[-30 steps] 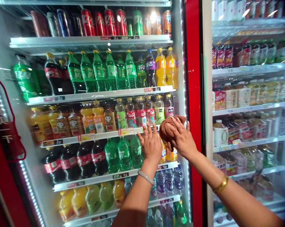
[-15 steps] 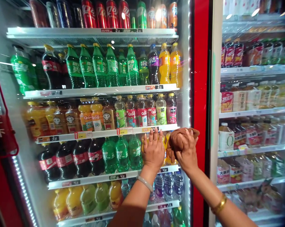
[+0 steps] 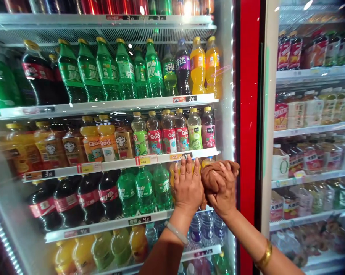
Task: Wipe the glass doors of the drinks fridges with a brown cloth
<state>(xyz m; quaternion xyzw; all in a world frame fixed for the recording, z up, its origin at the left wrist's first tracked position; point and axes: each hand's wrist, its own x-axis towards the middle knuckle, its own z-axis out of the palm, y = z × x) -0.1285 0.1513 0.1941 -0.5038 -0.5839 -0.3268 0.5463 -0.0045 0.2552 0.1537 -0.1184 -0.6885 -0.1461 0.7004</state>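
Note:
My left hand (image 3: pixel 188 187) lies flat with its fingers spread against the glass door of a drinks cooler, in front of the fourth visible shelf. A pale bangle is on its wrist. Just to the right, my right hand (image 3: pixel 224 191) is closed on a bunched brown cloth (image 3: pixel 216 177), pressed near the glass by the door's right side. A gold bracelet circles that wrist. The cloth hides part of the bottles behind it.
Behind the glass stand shelves (image 3: pixel 115 103) of bottles, with green bottles (image 3: pixel 153 70) and orange ones (image 3: pixel 197 67). A red door frame (image 3: pixel 249 95) runs upright at the right. Beyond it is a second cooler with cartons (image 3: pixel 280 162) and bottles.
The view has shifted closer to the cooler. My right hand and the cloth have moved slightly left, nearer my left hand, which stays flat.

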